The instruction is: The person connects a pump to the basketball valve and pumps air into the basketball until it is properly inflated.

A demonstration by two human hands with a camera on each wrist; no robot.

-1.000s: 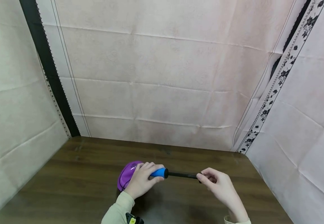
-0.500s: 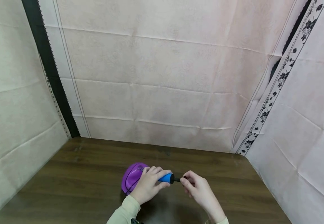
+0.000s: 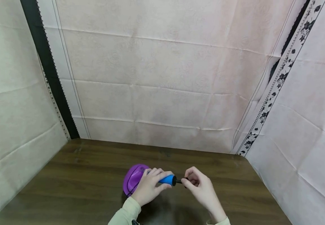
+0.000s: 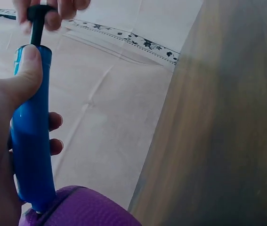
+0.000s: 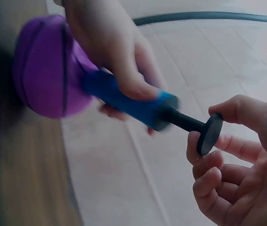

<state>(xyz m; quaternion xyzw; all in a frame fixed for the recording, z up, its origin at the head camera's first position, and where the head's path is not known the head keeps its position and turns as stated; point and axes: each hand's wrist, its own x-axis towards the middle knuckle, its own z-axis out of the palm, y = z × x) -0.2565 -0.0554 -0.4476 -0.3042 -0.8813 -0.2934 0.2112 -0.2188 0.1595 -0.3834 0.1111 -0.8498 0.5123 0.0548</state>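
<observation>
A blue hand pump (image 3: 167, 180) lies across the middle, its black plunger rod (image 5: 186, 120) partly out of the barrel. My left hand (image 3: 149, 187) grips the barrel, with the thumb along its side in the left wrist view. My right hand (image 3: 201, 187) pinches the round black plunger handle (image 5: 210, 134) between thumb and fingers. At the pump's other end is a purple ball (image 3: 133, 178) with black lines and a dented side. In the right wrist view the ball (image 5: 46, 70) touches the pump's tip; the exact joint is hidden.
A brown wood-grain table (image 3: 81, 178) lies under the hands. Pale cloth walls (image 3: 157, 72) stand behind and at both sides, the right one with a black flower border (image 3: 266, 107).
My right hand has moved left towards my left hand, and much less of the rod shows than a second ago. The left hand, pump and ball have shifted slightly right.
</observation>
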